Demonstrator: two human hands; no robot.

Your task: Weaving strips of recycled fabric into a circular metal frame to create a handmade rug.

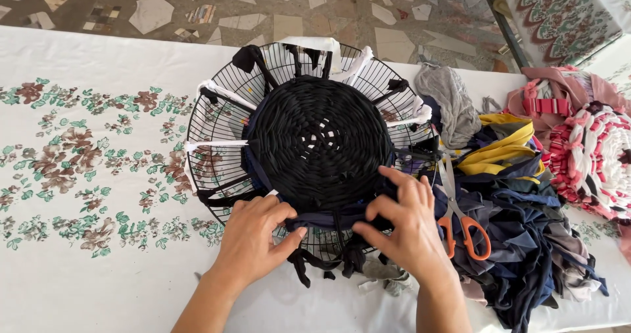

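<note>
So the round wire grill [220, 119] is lying flat on the flowered tablecloth [85, 162], and it's working as a loom: a tight black woven disc [320, 139] of fabric strips fills its middle, with a small loose gap right at the centre. White and black strips run out from the disc like spokes and are knotted onto the grill's outer ring, mostly along the far and left sides. At the grill's near edge a dark navy strip [328, 218] lies along the rim of the disc, and a few black knotted ends hang off onto the cloth.
</note>
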